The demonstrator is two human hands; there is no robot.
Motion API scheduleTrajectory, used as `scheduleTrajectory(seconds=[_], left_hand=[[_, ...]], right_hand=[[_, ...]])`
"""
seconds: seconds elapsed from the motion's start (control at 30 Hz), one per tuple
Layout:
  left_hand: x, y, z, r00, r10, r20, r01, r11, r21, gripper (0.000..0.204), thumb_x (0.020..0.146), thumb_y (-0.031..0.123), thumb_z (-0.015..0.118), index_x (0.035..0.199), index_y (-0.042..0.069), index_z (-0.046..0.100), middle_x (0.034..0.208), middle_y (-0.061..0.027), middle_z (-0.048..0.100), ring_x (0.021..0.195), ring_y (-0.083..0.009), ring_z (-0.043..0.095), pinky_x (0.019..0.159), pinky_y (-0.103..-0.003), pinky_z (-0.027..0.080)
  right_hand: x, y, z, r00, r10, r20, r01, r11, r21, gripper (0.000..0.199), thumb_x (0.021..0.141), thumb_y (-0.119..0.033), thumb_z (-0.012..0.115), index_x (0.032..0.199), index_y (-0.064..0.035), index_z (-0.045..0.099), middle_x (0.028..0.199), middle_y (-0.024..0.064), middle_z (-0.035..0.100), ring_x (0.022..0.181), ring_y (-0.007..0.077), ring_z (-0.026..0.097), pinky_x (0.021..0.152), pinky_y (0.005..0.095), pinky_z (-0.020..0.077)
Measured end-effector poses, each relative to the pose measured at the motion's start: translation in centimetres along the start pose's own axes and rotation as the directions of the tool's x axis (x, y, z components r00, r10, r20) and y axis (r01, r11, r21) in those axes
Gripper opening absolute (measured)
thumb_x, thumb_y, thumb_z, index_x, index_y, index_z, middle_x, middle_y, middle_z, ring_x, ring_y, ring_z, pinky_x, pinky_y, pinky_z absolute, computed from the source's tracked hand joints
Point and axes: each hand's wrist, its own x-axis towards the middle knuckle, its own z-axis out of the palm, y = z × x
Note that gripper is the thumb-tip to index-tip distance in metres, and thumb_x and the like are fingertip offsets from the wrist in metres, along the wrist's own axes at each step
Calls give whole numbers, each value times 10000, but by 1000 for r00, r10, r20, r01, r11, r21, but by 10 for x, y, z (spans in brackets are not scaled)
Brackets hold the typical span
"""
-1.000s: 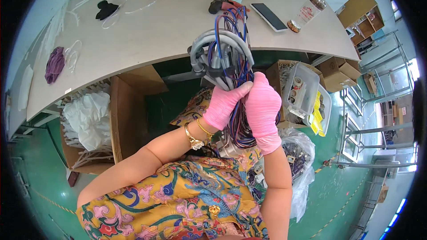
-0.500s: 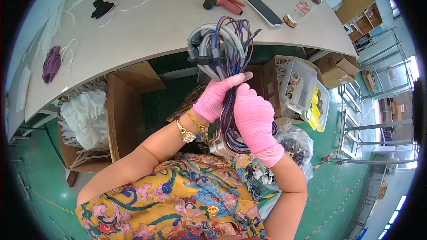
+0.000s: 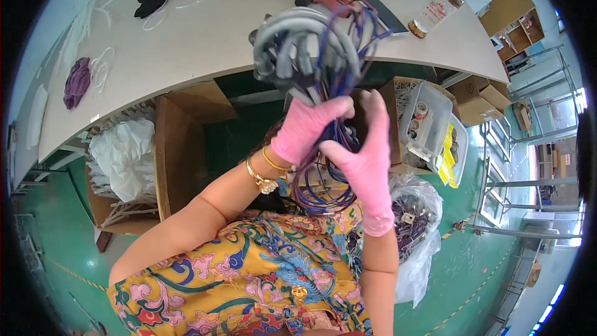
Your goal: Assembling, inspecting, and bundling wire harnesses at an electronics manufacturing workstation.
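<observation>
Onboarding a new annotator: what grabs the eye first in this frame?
Dead centre, the left hand and right hand, both in pink gloves, grip a thick wire bundle of grey and purple cables, raised over the edge of the pale workbench. Purple loops hang from it toward the lap. At lower right, a clear plastic bag holds more wiring.

Both the left hand (image 3: 309,126) and the right hand (image 3: 365,160) wore thin pink rubber gloves reaching just past the wrists. The left wrist carried slim gold bangles (image 3: 273,163) and a gold wristwatch (image 3: 262,181). The short-sleeved garment (image 3: 249,280) was mustard yellow, patterned with blue swirls and pink flowers.
</observation>
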Motion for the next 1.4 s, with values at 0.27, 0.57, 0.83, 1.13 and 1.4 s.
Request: scheduleTrajectory(seconds=[0.27,0.57,0.83,1.13,1.4], left_hand=[[-13,-1,-2,993,45,112,-54,995,78,384,845,210,713,1204,118,611,1250,-71,555,1164,-203,519,1038,-371,369],[-7,-47,-28,822,170,543,-531,570,626,339,872,154,577,1196,252,603,1402,-77,449,1377,-296,334,1143,-441,273],[9,13,-36,891,-140,431,-78,889,450,742,686,183,832,1332,51,493,1290,-83,555,1152,-145,511,1007,-334,424],[11,15,-31,619,110,777,107,969,-222,780,629,255,897,1288,38,541,1309,-113,557,1276,-252,458,1102,-382,326],[-4,-9,-36,619,-441,650,663,737,-131,496,739,94,755,1197,19,583,1035,-26,626,743,-61,537,564,-197,451]], right_hand=[[4,28,19,934,64,352,-212,892,400,843,618,-119,870,1341,-32,446,1218,96,591,1129,164,553,986,339,443],[-24,60,53,957,-233,173,281,894,-349,462,846,-81,649,1272,-31,477,1245,120,565,1149,246,563,972,379,457],[-18,99,21,953,267,143,-299,902,312,419,772,39,687,1167,-13,557,1039,60,654,934,168,631,861,321,508],[15,-32,-6,781,184,597,-49,971,-234,660,635,-215,787,1242,-81,564,1155,-13,611,1047,172,554,918,364,413],[3,56,25,338,-640,690,434,-544,-718,495,844,-144,518,1292,-203,315,1355,21,322,811,215,505,744,442,483]])
